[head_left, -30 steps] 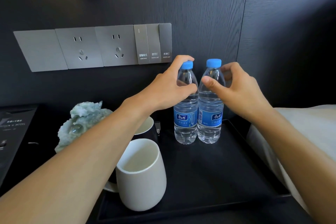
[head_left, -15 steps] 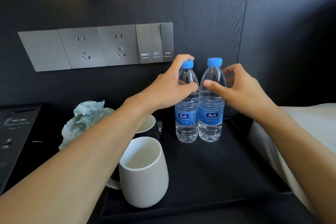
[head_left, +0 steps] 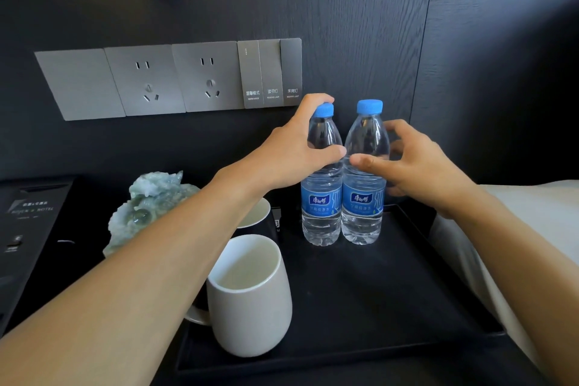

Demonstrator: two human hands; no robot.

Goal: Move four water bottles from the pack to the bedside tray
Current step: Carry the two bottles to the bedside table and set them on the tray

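Bottles stand upright, caps up, long axes vertical, touching side by side at the back of the black tray. Left hand fingers wrap the left bottle at its shoulder; right hand is spread loosely about the right bottle, thumb at its front, contact unclear. Full, thin-walled and smooth, they likely feel heavy and yielding; grip just below the shoulder, above the label.

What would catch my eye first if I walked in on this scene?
Two blue-capped water bottles standing side by side at the back of the black tray: the left hand holds the left bottle, while the right hand is open beside the right bottle. Next, a white mug at the tray's front left, and a pale green carved stone beyond it.
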